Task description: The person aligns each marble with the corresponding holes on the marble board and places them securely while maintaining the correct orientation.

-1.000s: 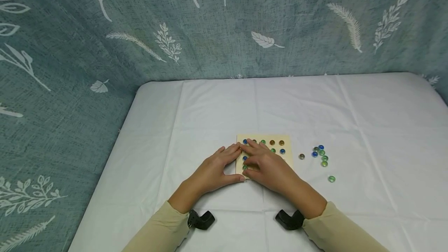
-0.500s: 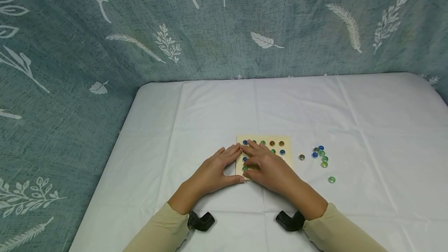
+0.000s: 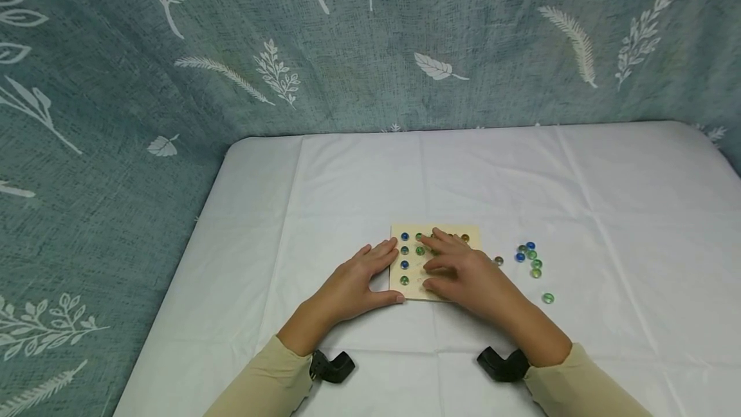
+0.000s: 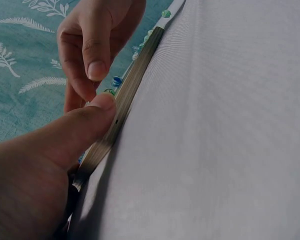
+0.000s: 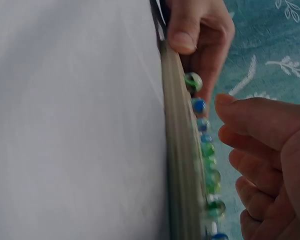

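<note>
A pale wooden board [image 3: 411, 292] lies on the cloth, with glass marbles set in rows on it. My left hand [image 3: 353, 280] holds the board's near left corner, fingers along the left side and thumb at the front edge. Above the board hovers my right hand [image 3: 466, 272], its fingers loosely bent and no marble visible between them. It hides part of the rows. Down the left column sit blue and green marbles, among them a blue marble [image 3: 404, 264] and a green marble [image 3: 404, 280]. In the right wrist view, the right thumb and fingers [image 5: 262, 117] are apart from the marbles.
Several loose marbles [image 3: 532, 255] lie in a cluster right of the board. A brown marble [image 3: 499, 261] sits closer to it, and a single green marble [image 3: 548, 298] nearer the front. White cloth [image 3: 336, 185] covers the table; a leaf-patterned curtain [image 3: 359, 69] hangs behind.
My right hand has moved right across the board, off the left column, uncovering marbles there. My left hand has stayed at the corner.
</note>
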`<state>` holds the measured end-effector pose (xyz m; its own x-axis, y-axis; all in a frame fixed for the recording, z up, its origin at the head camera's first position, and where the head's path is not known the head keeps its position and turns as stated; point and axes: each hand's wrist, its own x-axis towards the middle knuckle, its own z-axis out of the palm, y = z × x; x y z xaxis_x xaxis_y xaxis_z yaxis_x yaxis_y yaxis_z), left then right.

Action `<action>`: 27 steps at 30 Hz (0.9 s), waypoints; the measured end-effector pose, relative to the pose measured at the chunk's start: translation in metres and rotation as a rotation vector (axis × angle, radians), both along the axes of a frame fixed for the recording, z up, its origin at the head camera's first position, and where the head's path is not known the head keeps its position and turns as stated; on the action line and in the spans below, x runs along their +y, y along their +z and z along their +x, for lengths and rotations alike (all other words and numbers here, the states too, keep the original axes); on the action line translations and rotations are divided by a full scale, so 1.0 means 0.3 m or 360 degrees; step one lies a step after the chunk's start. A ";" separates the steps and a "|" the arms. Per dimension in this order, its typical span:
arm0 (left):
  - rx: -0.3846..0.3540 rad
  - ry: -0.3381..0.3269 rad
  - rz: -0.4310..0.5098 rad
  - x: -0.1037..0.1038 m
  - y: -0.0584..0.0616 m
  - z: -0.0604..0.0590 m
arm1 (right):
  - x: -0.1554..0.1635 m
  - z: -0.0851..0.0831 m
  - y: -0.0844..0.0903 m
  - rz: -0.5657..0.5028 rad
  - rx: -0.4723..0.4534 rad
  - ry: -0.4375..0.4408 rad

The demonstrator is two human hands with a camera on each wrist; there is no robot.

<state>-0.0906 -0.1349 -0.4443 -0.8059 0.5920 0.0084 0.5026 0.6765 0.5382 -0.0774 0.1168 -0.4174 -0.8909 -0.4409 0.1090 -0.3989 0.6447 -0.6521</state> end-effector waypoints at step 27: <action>-0.0046 0.0036 0.0007 0.005 -0.002 0.002 | 0.439 -0.072 0.020 -0.0026 -0.0201 -0.0740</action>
